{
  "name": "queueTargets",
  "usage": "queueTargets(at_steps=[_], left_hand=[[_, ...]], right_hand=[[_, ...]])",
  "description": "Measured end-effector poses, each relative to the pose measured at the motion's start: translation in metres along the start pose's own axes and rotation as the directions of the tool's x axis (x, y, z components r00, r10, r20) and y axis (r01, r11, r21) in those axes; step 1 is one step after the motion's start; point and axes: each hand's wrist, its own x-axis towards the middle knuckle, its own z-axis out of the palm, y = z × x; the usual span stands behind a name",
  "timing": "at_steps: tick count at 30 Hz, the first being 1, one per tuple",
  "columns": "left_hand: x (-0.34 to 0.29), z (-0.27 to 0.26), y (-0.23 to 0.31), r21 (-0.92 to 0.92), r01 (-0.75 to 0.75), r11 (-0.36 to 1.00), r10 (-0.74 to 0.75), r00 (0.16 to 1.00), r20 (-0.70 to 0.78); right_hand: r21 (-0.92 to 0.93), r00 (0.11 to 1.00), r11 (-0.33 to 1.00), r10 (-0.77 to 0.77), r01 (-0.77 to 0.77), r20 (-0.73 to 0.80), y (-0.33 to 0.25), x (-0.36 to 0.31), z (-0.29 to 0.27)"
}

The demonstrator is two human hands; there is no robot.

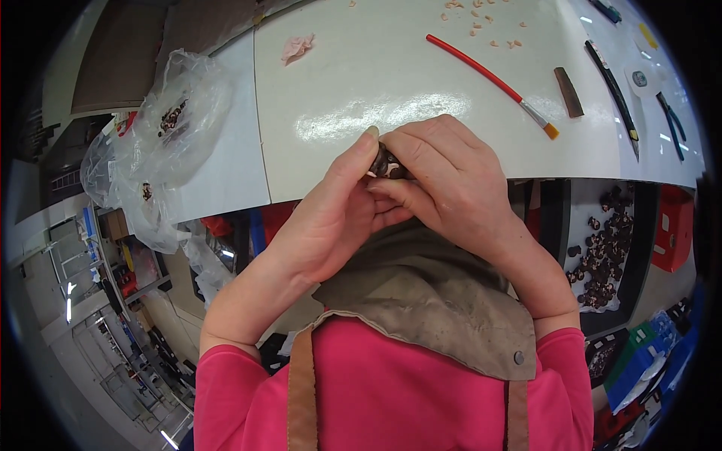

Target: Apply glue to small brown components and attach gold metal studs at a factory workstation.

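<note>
Between both hands, just off the table's near edge, is a small dark brown and cream piece (386, 164), mostly covered by fingers, so its exact kind is unclear. My left hand (340, 180) pinches it from the left, thumb up along its side. Over its top and right side curl the fingers of my right hand (453, 174), closed on the same piece. Beyond the hands, a red-handled flat brush (489, 75) lies slanted on the white table (338, 83). To its right is a short brown strip (569, 92).
A clear plastic bag (180, 128) holding small dark pieces lies at the table's left. Pale shavings (481, 19) and a crumpled pink scrap (298, 48) are farther back. Rightward lie a black pen-like tool (613, 94) and pliers (671, 126). An open drawer (639, 255) holds many similar dark pieces.
</note>
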Motion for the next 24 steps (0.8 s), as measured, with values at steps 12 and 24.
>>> queueTargets(at_steps=[12,24], left_hand=[[0.002,0.001,-0.007,-0.019,0.015,1.0,-0.015,1.0,0.004],[-0.005,-0.013,-0.005,-0.008,-0.033,0.999,0.033,0.991,0.13]], right_hand=[[-0.048,0.999,0.998,0.05,-0.05,0.005,-0.009,0.003,-0.005],[0.004,0.997,1.0,-0.003,0.003,0.073,-0.015,0.009,0.0]])
